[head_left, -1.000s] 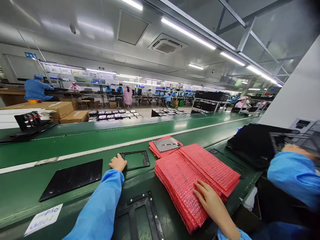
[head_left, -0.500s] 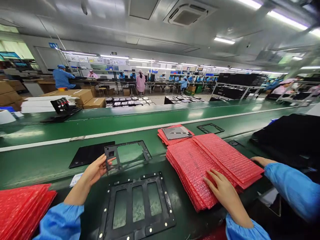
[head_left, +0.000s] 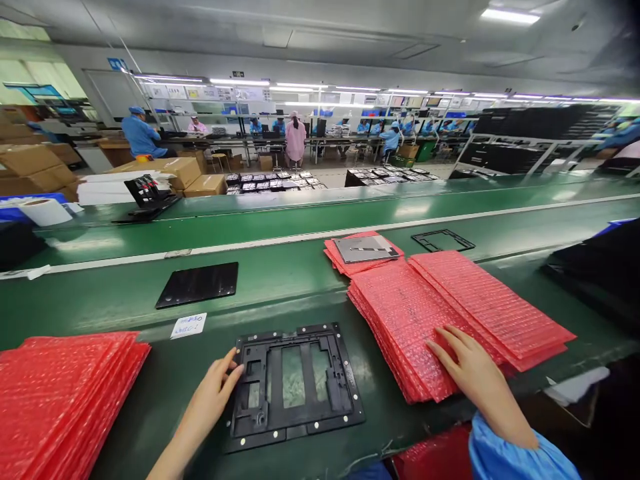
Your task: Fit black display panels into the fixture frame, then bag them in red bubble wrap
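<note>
A thin black inner frame (head_left: 273, 393) lies within the larger black fixture (head_left: 300, 430) with white dots on its rim. At the left edge of the fixture is my left hand (head_left: 215, 387), its thumb and forefinger bent on the frame's corner area. My right hand (head_left: 470, 367) rests with fingers spread on the front stack of red bubble bags (head_left: 400, 320). A second row of red bags (head_left: 490, 300) overlaps it on the right.
Red bags (head_left: 65, 400) are piled at the left. A black panel (head_left: 200, 283) and a white label (head_left: 189, 325) lie behind the fixture. Beyond the bags are a grey panel (head_left: 365, 248) and another black frame (head_left: 443, 240). People sit at far benches.
My left hand has lowered the thin black frame into the fixture. The other person's hand at the right has left the view. The camera view has shifted.
</note>
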### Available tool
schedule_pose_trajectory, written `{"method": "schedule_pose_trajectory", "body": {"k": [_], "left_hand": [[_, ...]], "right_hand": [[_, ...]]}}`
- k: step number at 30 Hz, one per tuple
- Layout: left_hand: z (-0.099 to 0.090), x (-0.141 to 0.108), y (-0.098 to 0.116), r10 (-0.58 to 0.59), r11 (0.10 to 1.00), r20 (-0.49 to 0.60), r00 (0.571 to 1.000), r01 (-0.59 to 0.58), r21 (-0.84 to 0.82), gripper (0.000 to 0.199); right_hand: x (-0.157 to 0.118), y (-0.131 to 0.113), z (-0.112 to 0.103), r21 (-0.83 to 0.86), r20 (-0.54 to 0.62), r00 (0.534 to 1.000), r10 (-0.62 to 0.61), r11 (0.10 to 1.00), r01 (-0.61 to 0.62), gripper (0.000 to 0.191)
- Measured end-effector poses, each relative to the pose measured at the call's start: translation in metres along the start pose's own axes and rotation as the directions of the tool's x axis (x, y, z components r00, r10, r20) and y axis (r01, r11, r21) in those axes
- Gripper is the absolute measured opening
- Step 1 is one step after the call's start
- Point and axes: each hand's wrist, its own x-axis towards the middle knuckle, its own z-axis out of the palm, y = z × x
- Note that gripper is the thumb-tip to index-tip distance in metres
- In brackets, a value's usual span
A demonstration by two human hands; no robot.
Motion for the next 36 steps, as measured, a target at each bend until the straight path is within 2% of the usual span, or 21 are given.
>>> {"method": "schedule_pose_trajectory", "body": {"k": [1,2,4,6,7,10,12,15,19,22,23,25,26,27,29,30,32,34,36], "left_hand": [[0.001,0.002,-0.001,0.112,0.979,-0.058,0.992,-0.1,0.176,0.063],[0.001,0.003,-0.001,0.221,0.929,-0.057,0.974,-0.193,0.317,0.058],[0.004,0.002,0.004,0.361,0.807,0.072,0.93,-0.35,0.476,0.046],[0.008,0.001,0.012,0.393,0.696,0.242,0.887,-0.459,0.553,0.028],[0.012,0.0,0.016,0.39,0.646,0.294,0.873,-0.487,0.588,0.02],[0.02,0.001,0.024,0.385,0.538,0.337,0.859,-0.506,0.674,0.025],[0.023,0.003,0.026,0.385,0.514,0.33,0.862,-0.498,0.699,0.029],[0.017,0.007,0.029,0.387,0.563,0.335,0.859,-0.508,0.652,0.028],[0.0,0.022,0.051,0.388,0.75,0.356,0.85,-0.515,0.414,0.03],[-0.002,0.05,0.08,0.337,0.883,0.373,0.865,-0.427,0.193,0.044],[0.002,0.064,0.09,0.299,0.931,0.392,0.87,-0.356,0.081,0.049],[0.019,0.097,0.108,0.192,0.979,0.461,0.867,-0.135,-0.154,0.061],[0.031,0.116,0.116,0.119,0.969,0.502,0.857,0.011,-0.248,0.066],[0.045,0.135,0.124,0.069,0.951,0.525,0.849,0.104,-0.292,0.069],[0.076,0.172,0.139,0.031,0.926,0.513,0.858,0.17,-0.338,0.066],[0.091,0.19,0.146,0.024,0.916,0.488,0.873,0.177,-0.361,0.062],[0.121,0.221,0.16,0.011,0.895,0.433,0.901,0.184,-0.407,0.052],[0.145,0.245,0.172,0.014,0.876,0.399,0.917,0.181,-0.448,0.044],[0.161,0.262,0.179,0.028,0.861,0.395,0.918,0.179,-0.477,0.039]], "right_hand": [[0.0,0.0,0.0,0.007,0.001,1.0,-0.004,1.0,0.004,0.065],[0.001,0.001,0.0,0.015,0.002,1.0,-0.012,1.0,0.012,0.065],[0.002,0.002,0.0,0.029,0.006,0.999,-0.034,0.999,0.034,0.067],[0.002,0.004,-0.001,0.035,0.011,0.998,-0.059,0.998,0.059,0.067],[0.002,0.005,-0.001,0.035,0.015,0.997,-0.072,0.997,0.071,0.067],[0.003,0.006,-0.002,0.038,0.037,0.994,-0.106,0.994,0.104,0.063],[0.004,0.005,-0.003,0.041,0.038,0.995,-0.098,0.995,0.096,0.062],[0.005,0.004,-0.003,0.041,0.029,0.999,-0.039,0.998,0.038,0.065],[0.006,0.006,-0.01,0.057,0.069,0.997,-0.015,0.998,0.011,0.065],[0.014,0.003,-0.031,0.075,0.072,0.997,-0.041,0.997,0.035,0.06],[0.021,0.0,-0.041,0.083,0.079,0.995,-0.054,0.995,0.048,0.059],[0.043,-0.011,-0.062,0.119,0.124,0.988,-0.092,0.99,0.077,0.057],[0.059,-0.018,-0.072,0.146,0.165,0.98,-0.115,0.985,0.091,0.057],[0.079,-0.026,-0.079,0.184,0.214,0.966,-0.145,0.977,0.106,0.059],[0.129,-0.043,-0.085,0.267,0.33,0.924,-0.191,0.958,0.102,0.06],[0.158,-0.05,-0.083,0.304,0.407,0.894,-0.19,0.95,0.064,0.059],[0.218,-0.062,-0.067,0.313,0.44,0.884,-0.158,0.95,0.014,0.05],[0.273,-0.07,-0.042,0.312,0.475,0.875,-0.091,0.947,-0.071,0.038],[0.316,-0.074,-0.015,0.341,0.473,0.881,-0.016,0.925,-0.167,0.031]]}}
